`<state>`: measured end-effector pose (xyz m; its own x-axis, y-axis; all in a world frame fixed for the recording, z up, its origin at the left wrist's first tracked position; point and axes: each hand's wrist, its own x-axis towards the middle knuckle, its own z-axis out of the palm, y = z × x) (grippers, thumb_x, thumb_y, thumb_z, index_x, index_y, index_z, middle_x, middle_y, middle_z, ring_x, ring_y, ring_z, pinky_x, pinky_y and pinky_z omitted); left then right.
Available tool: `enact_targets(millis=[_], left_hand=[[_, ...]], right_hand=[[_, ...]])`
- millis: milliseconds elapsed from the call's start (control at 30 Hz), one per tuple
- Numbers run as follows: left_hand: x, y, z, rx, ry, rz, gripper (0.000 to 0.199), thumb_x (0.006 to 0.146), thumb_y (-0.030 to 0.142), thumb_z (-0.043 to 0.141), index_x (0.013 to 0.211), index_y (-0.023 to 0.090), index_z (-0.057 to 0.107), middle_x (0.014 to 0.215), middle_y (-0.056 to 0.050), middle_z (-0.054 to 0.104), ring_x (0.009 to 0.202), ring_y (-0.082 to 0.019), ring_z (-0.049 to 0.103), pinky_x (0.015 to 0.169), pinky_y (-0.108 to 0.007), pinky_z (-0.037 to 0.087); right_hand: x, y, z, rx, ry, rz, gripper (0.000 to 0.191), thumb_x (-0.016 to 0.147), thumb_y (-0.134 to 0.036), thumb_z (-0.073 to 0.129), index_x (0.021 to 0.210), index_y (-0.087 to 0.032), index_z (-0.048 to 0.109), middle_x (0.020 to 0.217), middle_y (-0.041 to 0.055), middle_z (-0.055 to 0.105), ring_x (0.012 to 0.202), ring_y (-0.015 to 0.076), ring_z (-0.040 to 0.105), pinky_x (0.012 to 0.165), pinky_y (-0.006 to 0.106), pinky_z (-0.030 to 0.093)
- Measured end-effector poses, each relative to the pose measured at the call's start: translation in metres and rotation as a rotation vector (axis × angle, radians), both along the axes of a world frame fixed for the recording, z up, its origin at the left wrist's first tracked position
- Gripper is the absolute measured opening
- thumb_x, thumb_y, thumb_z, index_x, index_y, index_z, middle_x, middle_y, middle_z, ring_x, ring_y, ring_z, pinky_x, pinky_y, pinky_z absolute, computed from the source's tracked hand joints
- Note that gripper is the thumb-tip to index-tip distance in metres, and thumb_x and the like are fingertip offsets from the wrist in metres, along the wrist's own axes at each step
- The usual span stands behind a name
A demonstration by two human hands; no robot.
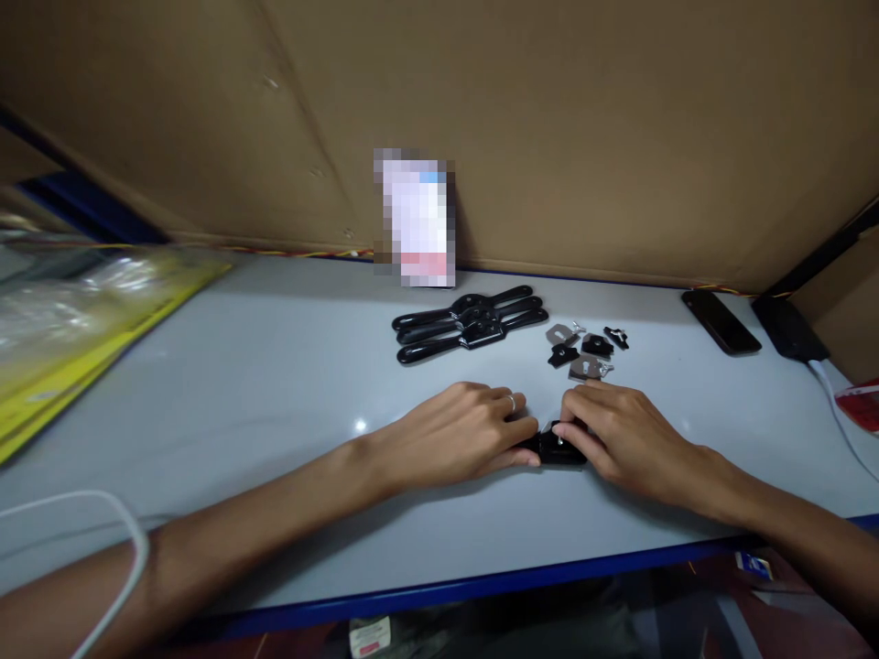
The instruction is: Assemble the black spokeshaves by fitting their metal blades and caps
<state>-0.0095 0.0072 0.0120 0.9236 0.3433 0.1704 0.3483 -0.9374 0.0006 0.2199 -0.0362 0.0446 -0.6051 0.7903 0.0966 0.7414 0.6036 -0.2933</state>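
A black two-handled spokeshave body (563, 447) lies on the bench between my hands. My left hand (473, 430), with a ring on one finger, is closed on its left handle. The fingers of my right hand (611, 430) pinch at a small shiny screw (560, 440) at the middle of the body, covering its right part. Just behind my right hand lie loose parts: grey blades (583, 368), small black caps (597, 345) and silvery screws (578, 328). Three more black spokeshave bodies (473, 320) rest close together farther back.
A blurred-out upright card (418, 224) leans on the cardboard back wall (583, 137). A phone (721, 320) and a black box (789, 329) with a white cable lie right. Clear plastic bags (130, 284) and a yellow sheet (103, 366) lie left. A white cable (130, 522) crosses my left forearm.
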Motion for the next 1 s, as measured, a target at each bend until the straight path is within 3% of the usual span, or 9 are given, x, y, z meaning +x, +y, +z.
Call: enact_targets(millis=[300,433,567,700,867,1000], left_hand=[[-0.001,-0.001,0.0,-0.009,0.003,0.003,0.048,0.107,0.048,0.028,0.09,0.018,0.061,0.081,-0.003,0.064,0.065,-0.015,0.059,0.057,-0.03,0.038],[-0.001,0.0,0.0,-0.012,0.005,0.002,0.048,0.106,0.049,0.029,0.089,0.018,0.061,0.081,-0.003,0.064,0.064,-0.015,0.059,0.057,-0.029,0.038],[-0.001,-0.001,0.0,-0.004,0.006,0.004,0.048,0.107,0.049,0.028,0.09,0.018,0.062,0.081,-0.003,0.064,0.065,-0.015,0.059,0.057,-0.03,0.038],[-0.001,-0.001,0.001,0.004,0.012,0.01,0.048,0.107,0.048,0.029,0.088,0.018,0.062,0.08,-0.003,0.063,0.065,-0.016,0.06,0.057,-0.031,0.038],[-0.001,-0.001,0.0,-0.003,0.018,0.011,0.046,0.106,0.048,0.031,0.092,0.018,0.063,0.082,-0.004,0.064,0.068,-0.016,0.062,0.058,-0.031,0.039],[-0.001,0.0,0.0,0.0,-0.003,0.001,0.049,0.107,0.049,0.029,0.091,0.018,0.063,0.08,-0.004,0.063,0.066,-0.015,0.06,0.057,-0.03,0.039]], right_hand=[[-0.006,-0.007,-0.012,0.306,-0.158,-0.006,0.026,0.098,-0.018,0.043,0.078,-0.016,0.059,0.066,0.0041,0.061,0.062,0.0166,0.05,0.058,0.033,0.027],[-0.008,-0.009,-0.016,0.344,-0.164,-0.034,0.025,0.093,-0.014,0.044,0.074,-0.016,0.06,0.06,0.0032,0.06,0.057,0.0153,0.049,0.056,0.033,0.023],[-0.005,-0.006,-0.014,0.29,-0.149,-0.061,0.029,0.096,-0.019,0.047,0.07,-0.017,0.061,0.063,0.004,0.063,0.059,0.0151,0.051,0.056,0.033,0.023],[-0.001,0.0,-0.005,0.233,-0.028,-0.13,0.031,0.098,-0.026,0.05,0.071,-0.017,0.062,0.069,0.0043,0.064,0.065,0.0157,0.055,0.06,0.031,0.03],[-0.001,0.001,0.001,0.009,0.164,-0.027,0.01,0.095,-0.023,0.06,0.092,-0.019,0.068,0.083,0.002,0.068,0.073,0.0143,0.058,0.068,0.028,0.039],[-0.001,0.001,0.001,-0.081,0.185,0.025,0.013,0.093,-0.015,0.057,0.091,-0.02,0.07,0.085,0.0018,0.069,0.074,0.0137,0.058,0.07,0.028,0.04]])
